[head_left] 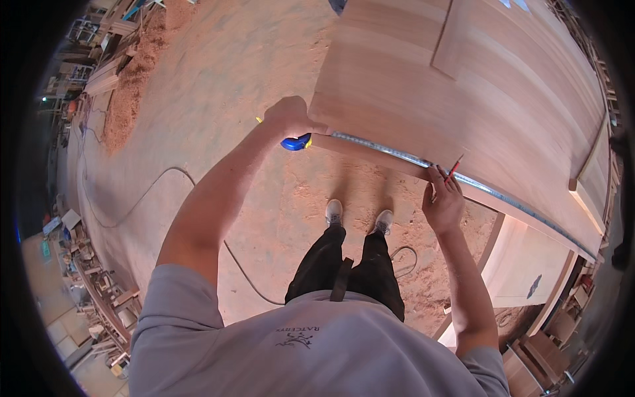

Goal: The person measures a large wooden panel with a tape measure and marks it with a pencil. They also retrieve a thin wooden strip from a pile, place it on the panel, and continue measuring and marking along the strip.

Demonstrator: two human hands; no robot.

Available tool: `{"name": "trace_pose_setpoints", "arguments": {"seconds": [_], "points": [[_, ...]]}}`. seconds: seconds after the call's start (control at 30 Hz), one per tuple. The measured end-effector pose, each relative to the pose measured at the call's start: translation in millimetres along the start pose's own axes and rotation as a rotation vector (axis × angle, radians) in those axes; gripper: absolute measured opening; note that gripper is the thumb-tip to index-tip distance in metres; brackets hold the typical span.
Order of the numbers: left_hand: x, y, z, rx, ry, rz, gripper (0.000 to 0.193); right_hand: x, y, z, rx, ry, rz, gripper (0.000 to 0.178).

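My left hand is closed around a blue and yellow tape measure at the near left corner of a large wooden panel. From there the silvery tape blade runs along the panel's near edge toward its far right end. Fingers of my right hand pinch a slim red pencil-like marker, tilted with its thin tip pointing up and away from me. This hand lies at the panel's edge, against the blade about midway along. Parts of the tape case are hidden by my left hand.
A raised wooden strip lies at the panel's right end. Below the edge stands a pale board in a wooden frame. A dark cable crosses the dusty floor. Sawdust and wood offcuts are heaped at the left.
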State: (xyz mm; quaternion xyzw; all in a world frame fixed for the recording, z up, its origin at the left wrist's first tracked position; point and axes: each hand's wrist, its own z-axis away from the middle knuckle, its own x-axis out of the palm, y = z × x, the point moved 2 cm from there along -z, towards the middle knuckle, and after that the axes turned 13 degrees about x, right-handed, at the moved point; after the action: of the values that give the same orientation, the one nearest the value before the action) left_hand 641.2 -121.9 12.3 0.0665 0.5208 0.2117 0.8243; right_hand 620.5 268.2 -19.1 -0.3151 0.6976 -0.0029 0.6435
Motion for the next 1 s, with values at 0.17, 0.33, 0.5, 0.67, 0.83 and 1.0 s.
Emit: {"name": "trace_pose_setpoints", "arguments": {"seconds": [0.17, 0.33, 0.5, 0.67, 0.83, 1.0], "points": [[-2, -26, -3, -0.028, -0.023, -0.006, 0.069, -1, 6, 0, 0.016, -0.023, 0.039, 0.033], [2, -44, -6, -0.009, 0.000, 0.044, 0.066, 0, 2, -2, 0.023, -0.019, 0.029, 0.032], [5, -46, -9, 0.028, -0.062, 0.084, 0.060, 2, 0, -1, 0.033, -0.011, 0.040, 0.034], [6, -43, -15, 0.072, -0.105, 0.081, 0.053, 2, -1, -1, 0.013, -0.004, 0.037, 0.034], [13, -47, -22, 0.129, -0.136, 0.150, 0.047, 1, -3, -3, -0.019, 0.006, 0.026, 0.034], [14, -45, -22, 0.144, -0.132, 0.131, 0.043, 2, -4, -2, -0.024, 0.032, 0.003, 0.034]]}}
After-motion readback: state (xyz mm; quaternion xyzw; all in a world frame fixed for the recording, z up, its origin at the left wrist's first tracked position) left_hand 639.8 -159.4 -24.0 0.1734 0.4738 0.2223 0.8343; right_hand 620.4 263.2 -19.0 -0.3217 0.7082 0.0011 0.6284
